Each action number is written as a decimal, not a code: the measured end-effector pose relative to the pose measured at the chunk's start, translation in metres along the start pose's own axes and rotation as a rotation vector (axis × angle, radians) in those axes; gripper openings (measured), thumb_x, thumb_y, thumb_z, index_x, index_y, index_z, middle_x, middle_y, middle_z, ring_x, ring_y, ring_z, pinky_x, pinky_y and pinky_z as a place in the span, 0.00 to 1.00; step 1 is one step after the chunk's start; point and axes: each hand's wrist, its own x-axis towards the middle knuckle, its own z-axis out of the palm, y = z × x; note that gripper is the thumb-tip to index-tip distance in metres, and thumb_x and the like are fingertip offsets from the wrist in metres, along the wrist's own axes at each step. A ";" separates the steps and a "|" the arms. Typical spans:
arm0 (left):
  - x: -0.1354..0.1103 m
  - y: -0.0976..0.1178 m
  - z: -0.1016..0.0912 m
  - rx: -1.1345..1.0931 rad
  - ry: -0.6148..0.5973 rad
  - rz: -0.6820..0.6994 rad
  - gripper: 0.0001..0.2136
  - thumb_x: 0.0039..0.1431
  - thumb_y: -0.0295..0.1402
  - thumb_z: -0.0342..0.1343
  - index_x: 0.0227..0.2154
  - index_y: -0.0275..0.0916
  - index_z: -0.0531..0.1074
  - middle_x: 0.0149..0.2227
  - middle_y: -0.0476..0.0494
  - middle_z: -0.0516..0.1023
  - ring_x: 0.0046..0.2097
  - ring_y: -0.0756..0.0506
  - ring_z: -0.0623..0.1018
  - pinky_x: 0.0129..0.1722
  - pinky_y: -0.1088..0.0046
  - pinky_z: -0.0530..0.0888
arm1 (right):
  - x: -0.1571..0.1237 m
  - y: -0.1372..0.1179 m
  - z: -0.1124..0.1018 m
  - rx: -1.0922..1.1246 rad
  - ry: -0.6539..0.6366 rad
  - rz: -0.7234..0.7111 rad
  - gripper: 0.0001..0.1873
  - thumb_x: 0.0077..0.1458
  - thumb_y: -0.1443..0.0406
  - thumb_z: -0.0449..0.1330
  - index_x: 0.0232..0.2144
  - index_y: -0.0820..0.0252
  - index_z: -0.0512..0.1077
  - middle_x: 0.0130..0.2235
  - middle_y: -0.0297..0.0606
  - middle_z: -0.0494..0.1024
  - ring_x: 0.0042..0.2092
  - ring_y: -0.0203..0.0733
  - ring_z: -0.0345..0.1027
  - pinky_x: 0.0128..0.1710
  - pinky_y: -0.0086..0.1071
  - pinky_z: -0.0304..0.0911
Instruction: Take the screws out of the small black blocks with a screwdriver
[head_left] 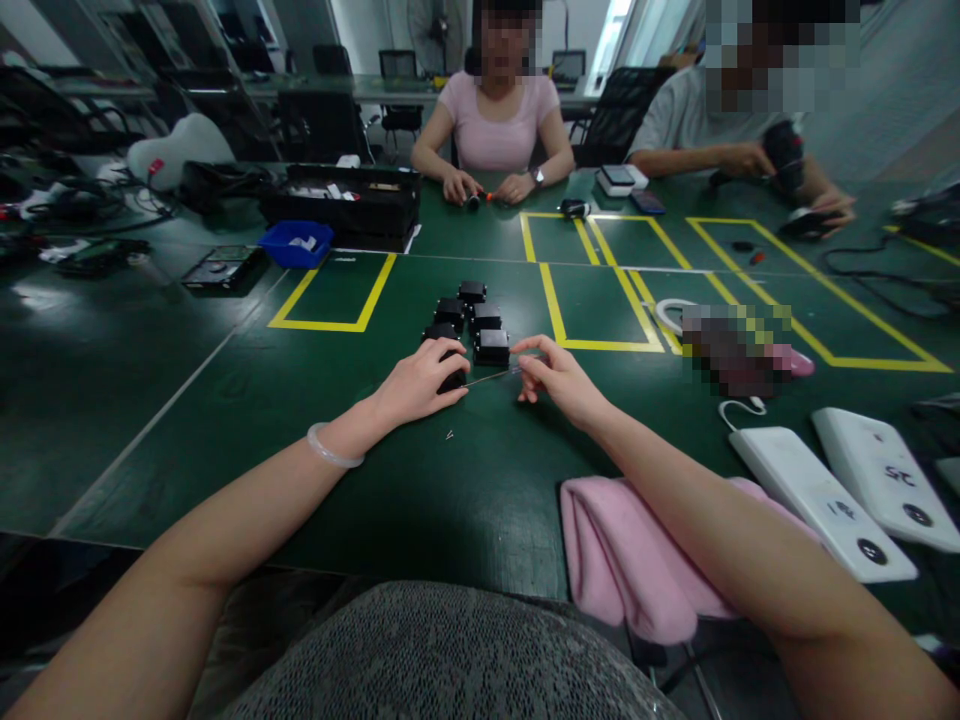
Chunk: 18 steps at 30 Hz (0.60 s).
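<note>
Right now, I have both hands over the near part of the green table (300, 400). My left hand (427, 380) is curled down over a black box (453, 376), fingers bent round it and the gap between thumb and fingers mostly taken up by it. That box sits on the tabletop, largely hidden under the hand. My right hand (561, 382) is nearly closed, its index finger stretched out and the thumb and other fingers bent in at one end of a thin rod (487, 378); how firmly they pinch it I cannot tell. The rod slants across to the box, but I cannot make out whether its tip touches.

Just beyond my hands stand five more boxes (492, 346) in two uneven lines, the nearest on the left partly covered by my left fingers. Tiny screws (450, 435) lie on the table just on my side of the left hand. A pink cloth (622, 560) lies under my right forearm, with two white power banks (825, 505) to its right. Farther off, a blue tray (296, 245) sits by a black bin (375, 220), and two co-workers (499, 125) sit across the table.
</note>
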 end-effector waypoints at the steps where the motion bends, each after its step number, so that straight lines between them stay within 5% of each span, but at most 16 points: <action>1: 0.000 0.000 0.000 0.001 -0.001 0.000 0.11 0.63 0.34 0.60 0.46 0.39 0.70 0.57 0.37 0.71 0.55 0.37 0.73 0.45 0.60 0.80 | 0.000 0.000 0.000 0.000 -0.001 0.008 0.05 0.63 0.67 0.59 0.41 0.58 0.67 0.18 0.20 0.65 0.18 0.31 0.61 0.27 0.29 0.70; 7: 0.000 0.000 -0.001 0.009 -0.006 0.000 0.11 0.64 0.35 0.60 0.46 0.39 0.70 0.57 0.36 0.70 0.56 0.36 0.73 0.44 0.59 0.80 | 0.002 0.003 -0.002 -0.009 -0.038 0.011 0.09 0.64 0.59 0.59 0.36 0.59 0.69 0.14 0.17 0.55 0.17 0.30 0.58 0.27 0.29 0.70; 14: 0.000 0.001 -0.001 -0.007 -0.010 -0.004 0.11 0.64 0.35 0.59 0.46 0.40 0.70 0.57 0.37 0.70 0.56 0.37 0.73 0.44 0.60 0.80 | 0.001 0.003 -0.001 -0.003 -0.012 -0.015 0.08 0.62 0.63 0.61 0.41 0.57 0.66 0.18 0.19 0.65 0.19 0.30 0.61 0.27 0.29 0.70; 18: 0.000 0.001 -0.001 -0.007 -0.008 -0.003 0.10 0.64 0.35 0.59 0.46 0.40 0.70 0.57 0.37 0.70 0.56 0.37 0.73 0.43 0.60 0.80 | 0.001 0.003 -0.002 0.007 -0.034 0.005 0.09 0.63 0.58 0.60 0.38 0.58 0.68 0.15 0.18 0.58 0.17 0.30 0.59 0.27 0.29 0.70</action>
